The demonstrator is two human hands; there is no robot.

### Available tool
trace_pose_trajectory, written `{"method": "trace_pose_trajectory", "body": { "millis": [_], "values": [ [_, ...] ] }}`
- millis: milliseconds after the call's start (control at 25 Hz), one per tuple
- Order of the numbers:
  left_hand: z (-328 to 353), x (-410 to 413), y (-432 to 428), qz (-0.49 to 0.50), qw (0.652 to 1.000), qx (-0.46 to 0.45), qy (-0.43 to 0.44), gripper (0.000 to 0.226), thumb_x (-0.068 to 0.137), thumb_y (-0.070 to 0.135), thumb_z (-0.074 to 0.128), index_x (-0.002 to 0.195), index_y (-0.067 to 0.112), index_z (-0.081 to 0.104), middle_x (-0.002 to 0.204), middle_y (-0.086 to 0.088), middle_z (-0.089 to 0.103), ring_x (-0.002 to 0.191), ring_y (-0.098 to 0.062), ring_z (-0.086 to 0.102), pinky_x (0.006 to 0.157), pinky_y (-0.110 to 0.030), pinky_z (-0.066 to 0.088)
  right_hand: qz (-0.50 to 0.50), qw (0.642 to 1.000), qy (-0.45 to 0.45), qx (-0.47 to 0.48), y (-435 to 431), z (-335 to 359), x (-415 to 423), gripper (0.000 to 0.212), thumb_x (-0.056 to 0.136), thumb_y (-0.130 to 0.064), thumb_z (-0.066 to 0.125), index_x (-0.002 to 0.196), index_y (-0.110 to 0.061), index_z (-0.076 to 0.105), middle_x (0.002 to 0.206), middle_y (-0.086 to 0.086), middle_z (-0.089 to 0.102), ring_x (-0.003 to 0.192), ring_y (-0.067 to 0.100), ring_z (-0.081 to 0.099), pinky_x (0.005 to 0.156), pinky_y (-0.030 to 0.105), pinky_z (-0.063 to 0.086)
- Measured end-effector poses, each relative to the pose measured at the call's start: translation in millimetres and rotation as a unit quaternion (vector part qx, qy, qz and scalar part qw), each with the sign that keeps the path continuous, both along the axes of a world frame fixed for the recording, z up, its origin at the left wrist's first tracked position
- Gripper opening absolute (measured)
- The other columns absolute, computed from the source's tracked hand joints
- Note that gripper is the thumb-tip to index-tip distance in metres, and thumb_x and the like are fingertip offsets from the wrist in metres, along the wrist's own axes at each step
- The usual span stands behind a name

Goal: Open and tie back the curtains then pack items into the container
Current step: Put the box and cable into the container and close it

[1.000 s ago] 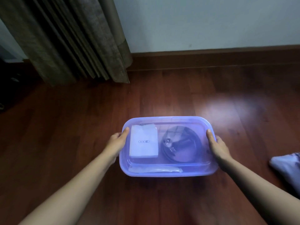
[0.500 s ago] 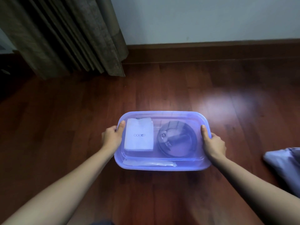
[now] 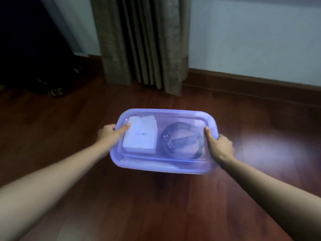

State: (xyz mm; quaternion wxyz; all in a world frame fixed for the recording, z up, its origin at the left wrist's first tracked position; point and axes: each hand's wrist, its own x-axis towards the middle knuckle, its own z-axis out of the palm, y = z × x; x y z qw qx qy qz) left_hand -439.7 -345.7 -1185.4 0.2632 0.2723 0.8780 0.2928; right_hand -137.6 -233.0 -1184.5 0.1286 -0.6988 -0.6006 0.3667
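Head view: the lidded container (image 3: 191,168) is over the wooden floor (image 3: 156,206), near the curtain (image 3: 142,40), with its long axis running left to right. Left hand (image 3: 109,134) grips the left short end and right hand (image 3: 219,146) grips the right. Thumbs press the lid and fingers curl round the rim. Contents: white box (image 3: 140,136) at left, coiled dark strap (image 3: 182,140) at right.
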Motion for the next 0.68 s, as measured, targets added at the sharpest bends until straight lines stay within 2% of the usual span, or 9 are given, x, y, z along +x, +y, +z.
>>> {"method": "trace_pose_trajectory", "body": {
  "millis": [120,200,240,360,480,600,680],
  "values": [
    [28,-78,-1,0.010,0.999,0.014,-0.029,0.053,0.075,0.056,0.066,0.077,0.003,0.065,0.075,-0.011,0.064,0.069,-0.028,0.060,0.059,-0.031,0.039,0.017,1.000,0.021,-0.010,-14,12,-66,0.068,0.091,-0.062,0.034,0.111,-0.002,0.061,0.118,0.027,0.060,0.112,0.041,0.055,0.091,0.037,0.043],
    [43,-119,-5,0.018,0.999,0.023,-0.046,0.054,0.074,0.054,0.067,0.090,0.003,0.068,0.088,-0.015,0.070,0.081,-0.033,0.066,0.066,-0.035,0.045,0.024,0.999,0.031,-0.026,-22,23,-104,0.067,0.092,-0.060,0.033,0.107,-0.002,0.062,0.115,0.025,0.062,0.110,0.039,0.056,0.088,0.036,0.042],
    [50,-134,-9,0.019,0.998,0.024,-0.050,0.050,0.076,0.052,0.067,0.090,0.005,0.069,0.090,-0.016,0.069,0.084,-0.033,0.066,0.068,-0.036,0.046,0.030,0.998,0.031,-0.035,-25,28,-121,0.066,0.092,-0.060,0.033,0.105,-0.002,0.062,0.114,0.024,0.062,0.108,0.039,0.056,0.087,0.035,0.042],
    [68,-171,-20,0.016,0.998,0.016,-0.052,0.042,0.080,0.046,0.067,0.080,0.004,0.066,0.088,-0.017,0.069,0.082,-0.033,0.065,0.064,-0.033,0.041,0.035,0.998,0.021,-0.045,-30,48,-160,0.068,0.092,-0.061,0.032,0.109,-0.001,0.060,0.116,0.023,0.062,0.109,0.038,0.056,0.088,0.036,0.042],
    [79,-193,-20,0.020,0.994,0.018,-0.102,0.047,0.078,0.043,0.071,0.090,-0.002,0.067,0.090,-0.018,0.070,0.082,-0.034,0.066,0.069,-0.036,0.046,0.031,0.998,0.011,-0.048,-30,51,-183,0.068,0.090,-0.063,0.032,0.112,-0.003,0.057,0.114,0.019,0.061,0.106,0.038,0.057,0.089,0.038,0.044],
    [80,-208,-11,0.024,0.990,0.015,-0.141,0.038,0.081,0.035,0.070,0.098,0.002,0.068,0.097,-0.019,0.070,0.084,-0.033,0.067,0.078,-0.044,0.052,0.023,0.998,0.028,-0.055,-25,51,-198,0.069,0.090,-0.063,0.031,0.113,-0.003,0.055,0.114,0.018,0.061,0.106,0.038,0.057,0.087,0.038,0.044],
    [85,-207,-5,0.019,0.987,0.009,-0.161,0.032,0.086,0.029,0.066,0.106,0.004,0.065,0.110,-0.022,0.067,0.079,-0.025,0.065,0.067,-0.035,0.053,0.030,0.998,0.025,-0.057,-19,49,-204,0.068,0.091,-0.062,0.031,0.115,-0.002,0.054,0.115,0.018,0.060,0.108,0.038,0.055,0.086,0.037,0.043]
  ]
}}
